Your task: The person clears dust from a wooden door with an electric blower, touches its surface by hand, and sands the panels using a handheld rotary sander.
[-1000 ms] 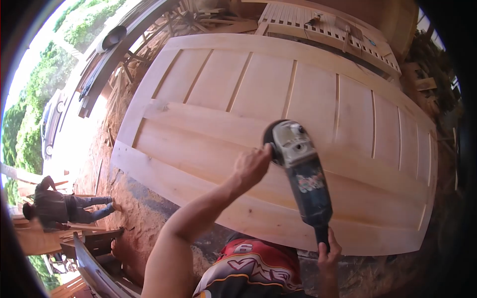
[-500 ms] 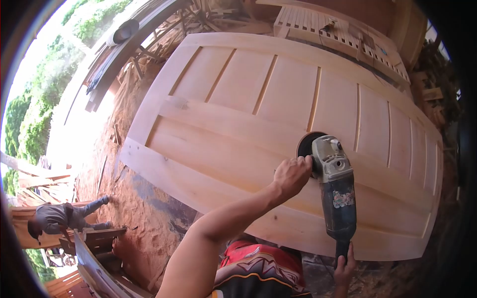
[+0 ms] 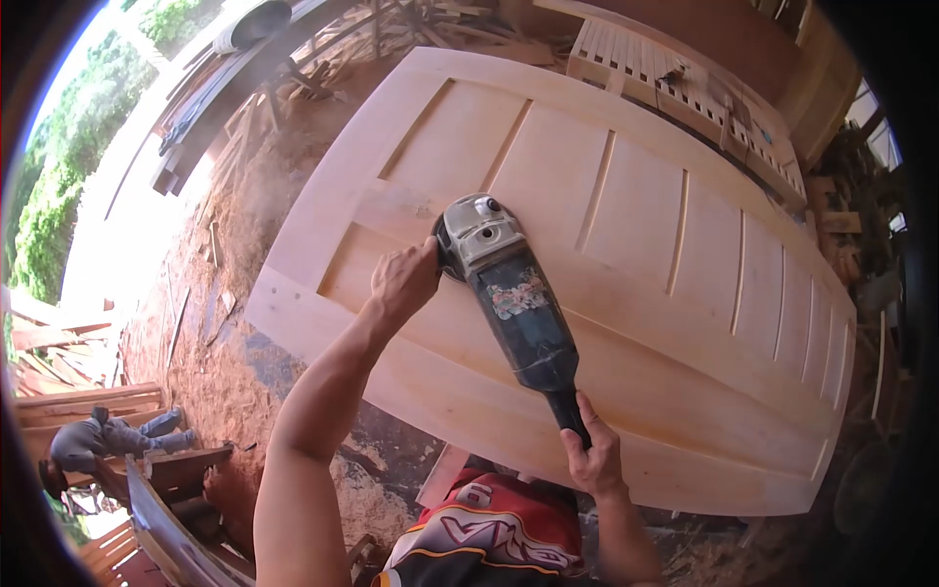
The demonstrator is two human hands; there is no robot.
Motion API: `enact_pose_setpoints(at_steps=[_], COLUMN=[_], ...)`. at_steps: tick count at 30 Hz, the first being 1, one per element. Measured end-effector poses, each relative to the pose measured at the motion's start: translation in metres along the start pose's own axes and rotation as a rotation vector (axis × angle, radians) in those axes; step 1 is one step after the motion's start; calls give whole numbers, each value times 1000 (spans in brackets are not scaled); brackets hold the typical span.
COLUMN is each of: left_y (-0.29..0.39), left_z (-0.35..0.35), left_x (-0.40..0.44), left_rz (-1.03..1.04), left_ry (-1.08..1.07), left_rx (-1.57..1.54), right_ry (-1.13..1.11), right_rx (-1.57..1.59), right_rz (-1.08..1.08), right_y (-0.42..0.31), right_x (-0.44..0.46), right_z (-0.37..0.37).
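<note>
A large angle grinder (image 3: 528, 328) with a grey metal head and dark body lies slantwise over a pale wooden panelled door (image 3: 553, 161). Its disc (image 3: 447, 252) is mostly hidden under the head and appears to rest on the door's long middle rail. At the head's left side, my left hand (image 3: 404, 281) is closed around the side handle, which its fingers largely cover. My right hand (image 3: 595, 453) wraps the black rear handle near the door's front edge. Long recessed grooves separate the door's panels.
Behind the door stands a slatted wooden piece (image 3: 675, 73) with small items on it. Stacked boards (image 3: 220, 93) lie at upper left. Another person (image 3: 108, 440) bends over by wooden furniture at lower left. Sawdust and scraps cover the ground (image 3: 210, 323).
Both hands have carried the grinder left along the door, and its body now slants more. My right hand shows more fully. The person at left is bent lower.
</note>
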State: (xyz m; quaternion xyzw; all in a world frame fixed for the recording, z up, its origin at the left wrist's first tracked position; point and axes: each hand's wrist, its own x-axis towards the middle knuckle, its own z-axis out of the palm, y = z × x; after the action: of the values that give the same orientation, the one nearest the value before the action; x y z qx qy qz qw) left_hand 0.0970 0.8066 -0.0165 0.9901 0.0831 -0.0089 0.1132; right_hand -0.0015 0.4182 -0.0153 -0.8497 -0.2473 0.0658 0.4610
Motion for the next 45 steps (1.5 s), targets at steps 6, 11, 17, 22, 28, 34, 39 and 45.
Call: enact_pose_setpoints(at_steps=[6, 11, 17, 22, 28, 34, 39, 45], left_y=[42, 153, 197, 126, -21, -83, 14, 206], left_z=[11, 41, 58, 29, 7, -6, 18, 47], left_x=[-6, -24, -17, 1, 16, 15, 19, 21], left_rz=[59, 238, 406, 231, -57, -37, 38, 324], left_ry=[-35, -34, -4, -23, 46, 83, 4, -112], left_rx=[-17, -95, -144, -60, -72, 25, 6, -88], right_ry=[-6, 126, 249, 129, 13, -81, 51, 293], right_rx=[43, 73, 13, 57, 92, 150, 85, -3], right_rz=[277, 410, 469, 386, 86, -35, 23, 334], right_y=[11, 37, 36, 21, -13, -12, 8, 44], right_x=[-49, -138, -161, -96, 19, 46, -21, -148], right_z=[-19, -68, -79, -51, 15, 37, -11, -79])
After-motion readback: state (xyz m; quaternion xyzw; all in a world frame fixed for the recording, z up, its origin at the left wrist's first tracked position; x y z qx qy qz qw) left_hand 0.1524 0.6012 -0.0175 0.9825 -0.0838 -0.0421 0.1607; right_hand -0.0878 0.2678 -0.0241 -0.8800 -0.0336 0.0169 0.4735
